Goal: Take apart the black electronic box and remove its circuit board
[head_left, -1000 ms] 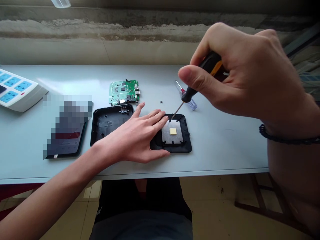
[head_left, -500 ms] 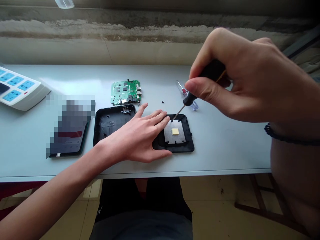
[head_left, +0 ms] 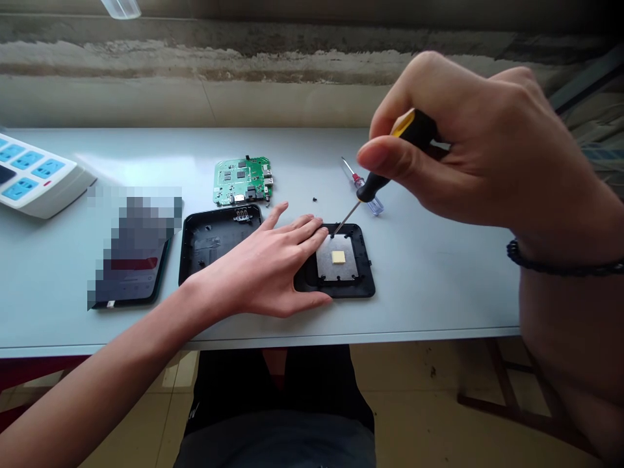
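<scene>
Past the open black shell (head_left: 214,237), my left hand (head_left: 273,270), fingers spread wide, lies on the black cover (head_left: 366,283) on the table (head_left: 439,279), seemingly to steady it; my right hand (head_left: 470,146) grips the screwdriver (head_left: 373,187), slanted so its tip reaches the metal plate (head_left: 347,270).

The bare left grip (head_left: 275,276) hides the left part of the flat black plastic cover (head_left: 367,286) and the lower right of the shallow black plastic shell (head_left: 195,240). The bare right grip (head_left: 458,149) conceals most of the handle of the black-and-yellow screwdriver (head_left: 373,188), whose tip is too small to make out and whose neck overlaps the clear, red-collared screwdriver (head_left: 375,206). The dark, slab-shaped phone (head_left: 131,260) is pixelated over most of its screen. The left edge cuts off the white power strip with blue sockets (head_left: 53,195), the right edge the black braided bracelet (head_left: 546,263). One tiny black piece (head_left: 314,199) on the pale bench (head_left: 429,279) is too small to identify
</scene>
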